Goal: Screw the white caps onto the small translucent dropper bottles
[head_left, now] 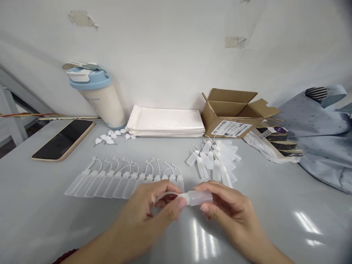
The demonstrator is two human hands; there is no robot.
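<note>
I hold one small translucent bottle (200, 198) just above the counter (275, 216), on its side, neck to the left. My left hand (144, 209) pinches the white collar (184, 199) at its neck between thumb and fingers, and a thin strap (165, 193) arcs back from it over my fingers. My right hand (235, 207) grips the body near the base, thumb on the near side and fingers over the top.

I judge the step in hand to be work on the neck fitting, with the right hand steadying and the left hand pressing or turning; which of the two I cannot tell. Something thin shows by my left fingertips, too small to make out.

The next move, as I judge it, calls for keeping the body firm without squashing the soft plastic, and the neck straight while the fitting seats. Beyond my left hand lies a row of strapped bottles (110, 185); a jumbled heap of bottles (206, 160) sits past my right, and small white pieces (109, 140) lie farther back.
</note>
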